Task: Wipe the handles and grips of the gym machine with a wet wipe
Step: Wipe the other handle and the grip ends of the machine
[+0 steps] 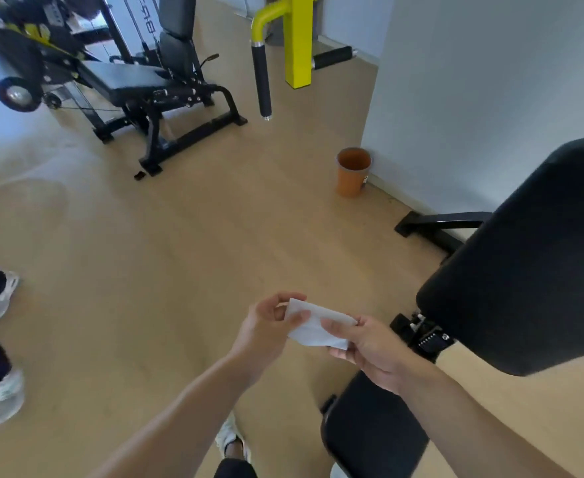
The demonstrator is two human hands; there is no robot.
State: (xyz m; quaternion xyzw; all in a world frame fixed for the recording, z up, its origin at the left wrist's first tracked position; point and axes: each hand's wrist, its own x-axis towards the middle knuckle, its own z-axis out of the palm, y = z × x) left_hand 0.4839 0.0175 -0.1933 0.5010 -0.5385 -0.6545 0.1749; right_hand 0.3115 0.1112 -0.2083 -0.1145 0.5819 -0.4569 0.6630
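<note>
A: Start at the hands. What are they doing?

B: The left hand (266, 326) pinches one end of the wet wipe (314, 327) between thumb and curled fingers. The right hand (370, 346) pinches the other end, so the wipe is stretched flat between them, in the air above the floor (180, 253) and just beside the black bench pad (525, 263).

A: So nothing is being wiped yet?

B: I'd say not. This looks like unfolding or refolding. The nearest foam grip (262, 84) hangs from the yellow tube (266, 19) well ahead, and a second grip (332, 57) sticks out near the yellow post (297, 39).

A: How would you do this step well?

B: Open the wipe fully, then fold it into a palm-sized pad, so a clean damp face wraps round the cylinder. It's thin, limp, white sheet and will bunch if tugged unevenly.

A: And the surfaces?

B: The grips look matte black, probably soft foam, with metal collars at the ends. The pad is smooth dark upholstery. An orange bin (352, 172) stands by the wall.
</note>
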